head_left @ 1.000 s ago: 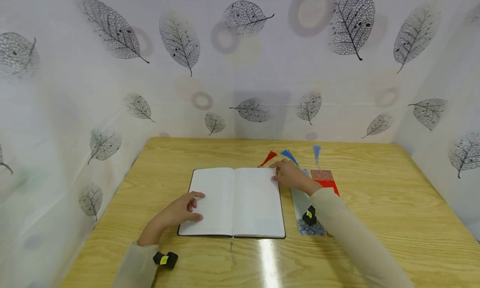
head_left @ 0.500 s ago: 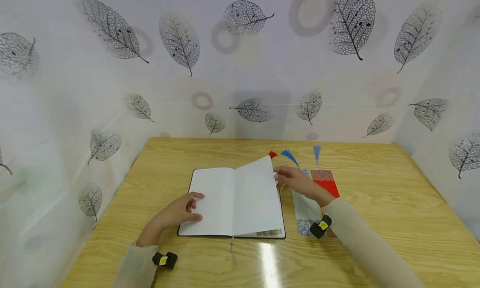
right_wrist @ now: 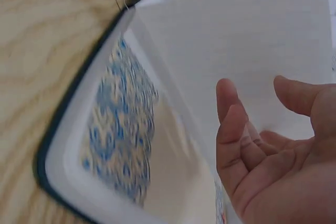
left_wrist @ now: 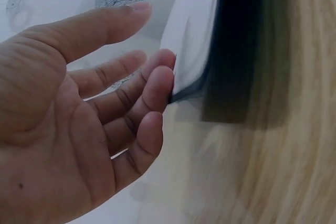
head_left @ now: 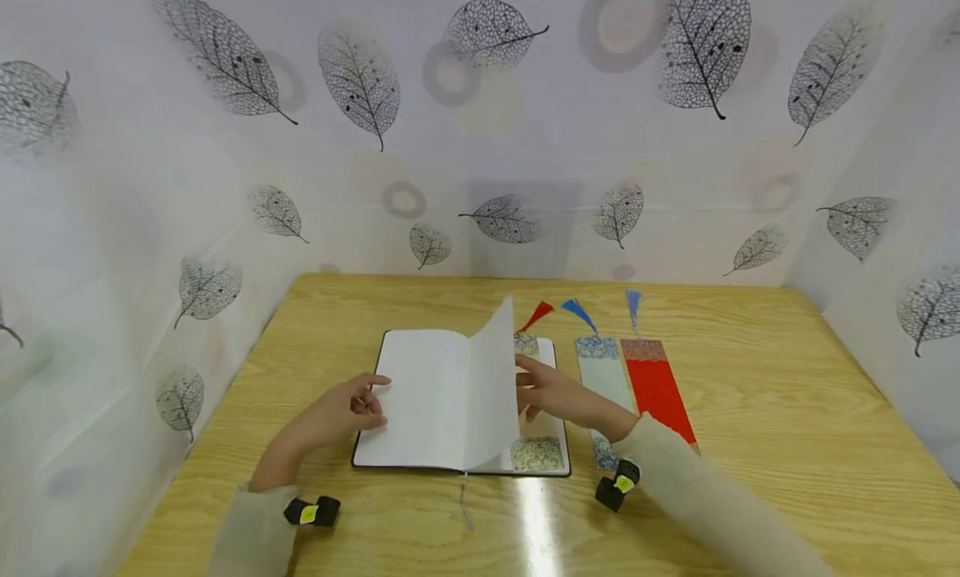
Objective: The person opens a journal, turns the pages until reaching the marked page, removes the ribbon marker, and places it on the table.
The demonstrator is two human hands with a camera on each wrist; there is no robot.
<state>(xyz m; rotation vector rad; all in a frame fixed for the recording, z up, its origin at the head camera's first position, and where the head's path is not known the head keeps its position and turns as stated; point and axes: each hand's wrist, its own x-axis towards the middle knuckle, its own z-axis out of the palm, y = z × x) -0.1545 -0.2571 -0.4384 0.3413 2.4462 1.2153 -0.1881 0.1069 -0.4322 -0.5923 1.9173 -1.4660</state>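
Observation:
An open notebook point(head_left: 420, 402) with a dark cover lies on the table, one right-hand page point(head_left: 492, 393) standing up and leaning left. Under that page a beige patterned bookmark point(head_left: 537, 454) with a red tassel point(head_left: 537, 315) lies in the notebook. My right hand point(head_left: 562, 393) is against the raised page's right side; in the right wrist view its thumb and fingers are apart, with the page behind them. At the notebook's left edge is my left hand point(head_left: 341, 410), its fingers loosely bent. The left wrist view puts its fingertips right at the notebook's corner point(left_wrist: 184, 94).
Right of the notebook lie a pale green bookmark point(head_left: 609, 377) with a blue tassel point(head_left: 579, 315) and a red bookmark point(head_left: 660, 393) with a light blue tassel point(head_left: 633, 308). A thin ribbon point(head_left: 465, 506) trails from the spine onto the wooden table point(head_left: 390, 535). Leaf-patterned cloth point(head_left: 555, 160) rises behind.
The right-hand page has lifted and swung left, uncovering the beige bookmark. My right hand has moved left and lower from the page's top corner. My left hand has shifted slightly left.

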